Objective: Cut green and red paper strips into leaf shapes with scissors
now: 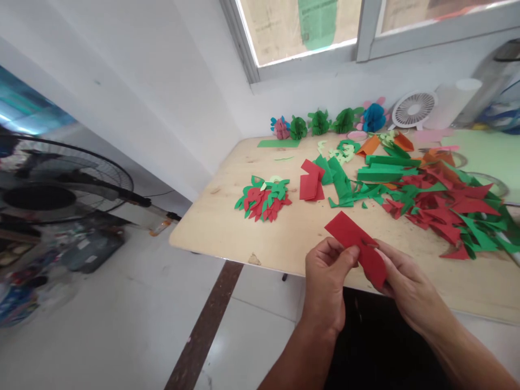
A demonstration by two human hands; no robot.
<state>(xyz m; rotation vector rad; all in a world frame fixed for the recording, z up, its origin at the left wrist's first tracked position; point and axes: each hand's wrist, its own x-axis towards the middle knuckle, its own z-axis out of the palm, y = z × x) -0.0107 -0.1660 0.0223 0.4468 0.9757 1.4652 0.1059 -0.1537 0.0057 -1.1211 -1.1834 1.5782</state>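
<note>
Red folded paper piece (345,230), with a notch along one edge: located above the near edge of the desk (211,216), pinched between both hands. Left hand (325,281) grasping near the middle, thumb flat on the upper face; right hand (410,287) gripping the lower right end.

Judged as done: red and green leaf-like cutouts (264,200), gathered in a loose heap on the left part of the desk — many already shaped. Along the wall, apparently assembled: a pink-and-blue paper ornament (281,129), green paper ornaments (320,123) and a blue paper ornament (374,117).

Judged as left: the notched piece in hand, seemingly only partly shaped; red paper rectangles (311,181), overlapping and straight-edged; green folded strips (384,169), apparently uncut. To the right, a tangle of red and green offcuts (450,206), suggestive of much cutting completed. Total number required: impossible to tell.

Containers: on the floor, beside the large black fan (32,200), a grey bin-like container (93,249), contents too blurred to identify. At the far right, behind the small white fan (414,108) and a white cylinder (457,103), a translucent vessel (504,105) — something blue visible there, exact nature unclear.
</note>
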